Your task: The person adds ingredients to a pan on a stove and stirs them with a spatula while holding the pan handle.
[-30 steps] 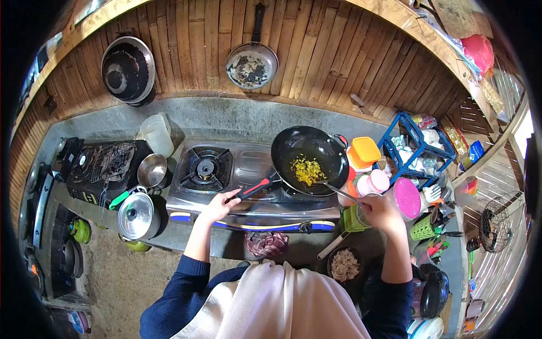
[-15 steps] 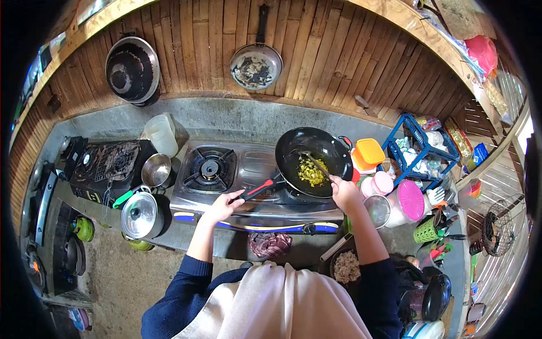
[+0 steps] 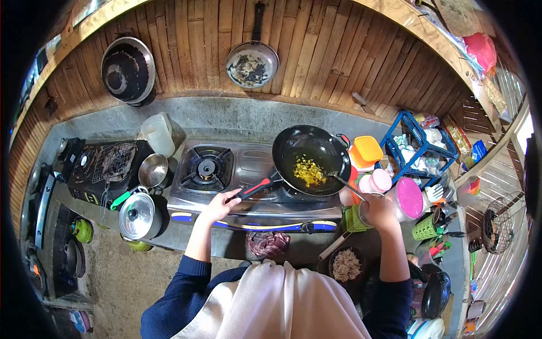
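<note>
A black wok [image 3: 285,150] sits on the right burner of the gas stove [image 3: 248,169], its red-and-black handle pointing toward the lower left. Yellow chopped food [image 3: 308,172] lies in shiny oil at the bottom. At the end of that handle, my left hand [image 3: 220,207] is closed with fingers against the grip. My right hand [image 3: 379,212] is closed around the shaft of a metal spatula [image 3: 345,183], whose tip is at the wok's lower right rim, apart from the food. Part of the spatula's shaft is hidden by the hand.
Left of the stove stand a lidded pot [image 3: 139,214], a small steel pot [image 3: 153,170] and a grill rack [image 3: 114,161]. To the right are an orange container [image 3: 368,149], a pink-lidded tub [image 3: 409,198] and a blue rack [image 3: 420,141]. A bowl of rice [image 3: 346,265] sits near my body.
My right hand has moved right and toward me, drawing the spatula out of the food to the wok's rim. The yellow food has spread slightly. My left hand stays at the handle.
</note>
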Available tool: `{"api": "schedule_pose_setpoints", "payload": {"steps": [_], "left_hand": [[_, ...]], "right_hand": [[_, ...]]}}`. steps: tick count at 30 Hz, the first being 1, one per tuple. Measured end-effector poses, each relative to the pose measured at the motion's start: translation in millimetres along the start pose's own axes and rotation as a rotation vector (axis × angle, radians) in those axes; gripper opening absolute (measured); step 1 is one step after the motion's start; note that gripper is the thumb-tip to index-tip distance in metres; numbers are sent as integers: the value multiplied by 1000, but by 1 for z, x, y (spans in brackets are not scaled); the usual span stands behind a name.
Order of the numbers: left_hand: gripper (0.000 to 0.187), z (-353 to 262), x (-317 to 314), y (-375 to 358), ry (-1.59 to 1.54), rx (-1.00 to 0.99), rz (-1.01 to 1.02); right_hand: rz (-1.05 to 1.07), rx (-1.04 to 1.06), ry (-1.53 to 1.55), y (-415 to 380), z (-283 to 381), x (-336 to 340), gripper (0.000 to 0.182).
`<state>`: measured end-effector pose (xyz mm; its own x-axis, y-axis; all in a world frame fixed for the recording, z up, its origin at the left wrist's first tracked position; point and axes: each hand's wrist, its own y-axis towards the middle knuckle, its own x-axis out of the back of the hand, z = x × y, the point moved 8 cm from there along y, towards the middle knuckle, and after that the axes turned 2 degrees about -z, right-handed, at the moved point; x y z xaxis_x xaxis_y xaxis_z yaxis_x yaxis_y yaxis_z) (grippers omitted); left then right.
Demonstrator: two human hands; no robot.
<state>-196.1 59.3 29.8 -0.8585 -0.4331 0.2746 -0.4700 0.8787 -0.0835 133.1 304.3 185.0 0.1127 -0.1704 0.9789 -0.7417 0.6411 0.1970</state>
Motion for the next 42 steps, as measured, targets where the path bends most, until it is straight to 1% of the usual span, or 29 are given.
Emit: {"api": "schedule_pose_setpoints", "payload": {"steps": [1, 4, 5, 7, 11, 13, 14, 16, 17, 19, 21, 23, 24, 25, 27, 28, 29, 31, 33, 35, 37, 38, 40, 42], "left_hand": [[41, 1, 1, 1, -24, -49, -16], [41, 4, 1, 3, -8, -39, -21], [41, 3, 1, 2, -7, -37, -20], [41, -6, 1, -4, 9, 71, -14], [41, 7, 1, 2, -22, 37, -15], [41, 8, 0, 3, -18, 11, -2], [41, 9, 0, 3, -17, 12, -5], [41, 4, 1, 3, -17, -59, -39], [41, 3, 2, 2, -16, -58, -41], [42, 0, 1, 0, -19, -3, -23], [41, -1, 1, -1, -14, -6, -27], [41, -1, 3, -1, -11, -10, -31], [41, -1, 3, 0, -19, -12, -29], [41, 0, 2, 1, -27, -13, -26], [41, 1, 2, 2, -34, -28, -16], [41, 1, 2, 2, -40, -41, -7], [41, 3, 2, 3, -41, -42, -4], [40, 6, 3, 6, -52, -94, -35], [40, 8, 4, 7, -39, -123, -46], [40, 7, 4, 8, -25, -152, -57], [40, 1, 3, 1, -17, 3, -38], [40, 1, 3, 2, -16, 3, -35], [40, 0, 3, 1, -49, -22, -39], [40, 8, 2, 5, -46, -48, -49]], "right_hand": [[-46, 68, 15, -4, 3, 4, 18], [2, 107, 83, -10, 15, 7, 19], [3, 107, 84, -10, 22, 11, 19], [61, 64, 154, -6, 36, 15, 21], [136, 19, 267, 17, 48, -12, 23], [-34, 62, 377, 31, 53, -20, 26], [-34, 65, 379, 39, 54, -33, 26], [-92, 53, 419, 53, 54, -50, 27], [-91, 55, 421, 59, 54, -58, 27], [-94, -31, 328, 67, 49, -68, 27], [-112, -39, 308, 70, 42, -69, 27], [-87, -126, 238, 70, 27, -72, 27], [-111, -133, 233, 64, 24, -62, 27], [-110, -133, 231, 58, 19, -55, 27], [-178, -84, 212, 46, 9, -39, 24], [-197, -16, 197, 40, 8, -33, 21], [-196, -19, 194, 35, 2, -30, 21], [-33, -60, 219, 20, 1, -7, 23], [4, -57, 217, 9, 1, 10, 22], [42, -55, 217, 2, -1, 10, 21], [20, 90, 221, -1, 9, 13, 21], [20, 88, 222, -2, 11, 14, 21], [158, -9, 327, -2, 26, 13, 23], [136, 11, 390, 4, 38, 7, 23]]}}
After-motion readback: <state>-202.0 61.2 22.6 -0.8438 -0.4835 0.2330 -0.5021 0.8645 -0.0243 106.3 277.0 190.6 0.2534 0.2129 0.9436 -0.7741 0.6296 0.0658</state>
